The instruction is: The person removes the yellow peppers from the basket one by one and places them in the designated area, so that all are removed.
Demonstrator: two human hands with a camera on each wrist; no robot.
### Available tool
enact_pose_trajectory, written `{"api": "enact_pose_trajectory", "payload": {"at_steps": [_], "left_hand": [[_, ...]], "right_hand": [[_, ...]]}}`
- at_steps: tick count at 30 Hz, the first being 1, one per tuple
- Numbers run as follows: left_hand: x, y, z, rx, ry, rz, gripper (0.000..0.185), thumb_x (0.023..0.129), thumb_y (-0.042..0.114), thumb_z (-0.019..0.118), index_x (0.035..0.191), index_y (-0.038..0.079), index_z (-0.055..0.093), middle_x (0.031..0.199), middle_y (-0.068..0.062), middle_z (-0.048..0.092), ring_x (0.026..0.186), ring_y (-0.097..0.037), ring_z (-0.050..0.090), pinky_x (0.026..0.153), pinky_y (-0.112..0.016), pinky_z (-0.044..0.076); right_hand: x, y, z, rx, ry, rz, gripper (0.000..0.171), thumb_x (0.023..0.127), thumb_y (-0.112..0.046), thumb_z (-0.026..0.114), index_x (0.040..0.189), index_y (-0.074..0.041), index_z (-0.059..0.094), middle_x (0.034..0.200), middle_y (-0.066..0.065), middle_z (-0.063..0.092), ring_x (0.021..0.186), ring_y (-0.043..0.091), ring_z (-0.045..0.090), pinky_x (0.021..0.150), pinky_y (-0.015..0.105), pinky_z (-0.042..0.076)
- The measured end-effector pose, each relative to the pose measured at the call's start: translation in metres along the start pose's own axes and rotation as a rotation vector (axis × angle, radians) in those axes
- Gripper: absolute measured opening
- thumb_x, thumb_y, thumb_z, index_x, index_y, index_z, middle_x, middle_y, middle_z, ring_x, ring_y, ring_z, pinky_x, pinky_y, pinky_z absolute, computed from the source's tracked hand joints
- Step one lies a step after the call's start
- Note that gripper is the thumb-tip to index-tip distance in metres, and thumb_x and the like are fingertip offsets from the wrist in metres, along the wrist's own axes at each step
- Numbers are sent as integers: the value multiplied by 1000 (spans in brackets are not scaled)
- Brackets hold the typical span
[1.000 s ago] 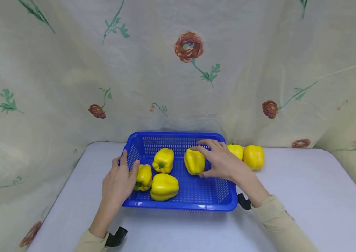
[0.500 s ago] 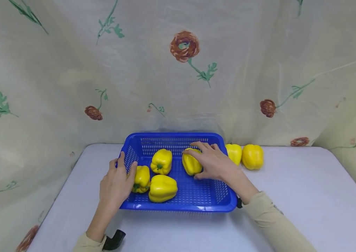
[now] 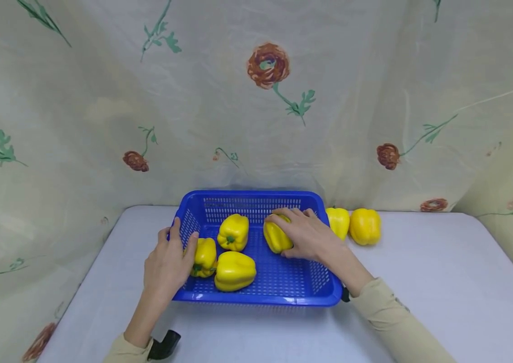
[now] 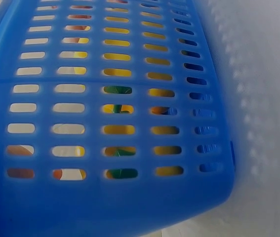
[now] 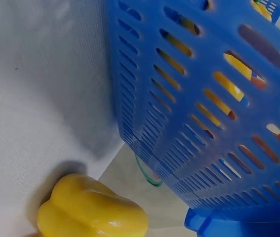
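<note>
In the head view a blue plastic basket (image 3: 293,299) with slotted walls stands on the table. My left hand (image 3: 166,267) holds its left rim, thumb on the inner side. Beside that thumb lies a yellow bell pepper (image 3: 204,257), with two more, a back one (image 3: 233,232) and a front one (image 3: 235,271), close by. My right hand (image 3: 306,234) reaches over the right rim and grips another yellow bell pepper (image 3: 276,237), fingers over its top and thumb at its near side. The wrist views show the basket's outer walls (image 4: 80,197); both hands are hidden there.
Two yellow bell peppers sit outside the basket on the right: one against its wall (image 3: 339,222), one farther out (image 3: 365,227). A white cloth covers the table (image 3: 442,282). A flowered curtain (image 3: 329,126) hangs directly behind.
My right hand has shifted slightly left and its fingers have come down over the bell pepper, covering more of it. The left hand stays at the basket's rim. The head view has shifted slightly.
</note>
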State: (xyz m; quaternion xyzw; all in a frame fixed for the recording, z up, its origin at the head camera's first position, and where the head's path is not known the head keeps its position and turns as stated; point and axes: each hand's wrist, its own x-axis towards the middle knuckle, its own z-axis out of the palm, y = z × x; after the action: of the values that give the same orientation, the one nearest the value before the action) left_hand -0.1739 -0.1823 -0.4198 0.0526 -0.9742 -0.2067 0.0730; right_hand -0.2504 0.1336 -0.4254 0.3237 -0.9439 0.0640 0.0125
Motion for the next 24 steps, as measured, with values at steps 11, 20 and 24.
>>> {"api": "enact_pose_trajectory", "payload": {"at_steps": [11,20,24], "left_hand": [[2,-2,1,-2,3,4,73,114,45,46,165,-5,33,153,-42,49,80,-46,76,58,-41,64],[1,0,0,-7,-4,0,73,114,46,45,165,-5,33,154,-42,48,84,-47,76,59,-42,64],[0,0,-1,-7,-3,4,72,114,44,47,165,-5,34,153,-42,49,81,-46,76,56,-40,62]], "right_hand": [[-3,1,-4,2,67,-12,81,85,-37,93,155,-22,55,160,10,55,148,36,49,118,65,43],[-15,2,-27,35,88,15,82,84,-32,94,155,-23,53,164,10,52,150,38,46,120,69,40],[-23,5,-38,40,116,31,82,84,-30,95,154,-24,53,164,11,52,149,39,46,120,70,40]]}}
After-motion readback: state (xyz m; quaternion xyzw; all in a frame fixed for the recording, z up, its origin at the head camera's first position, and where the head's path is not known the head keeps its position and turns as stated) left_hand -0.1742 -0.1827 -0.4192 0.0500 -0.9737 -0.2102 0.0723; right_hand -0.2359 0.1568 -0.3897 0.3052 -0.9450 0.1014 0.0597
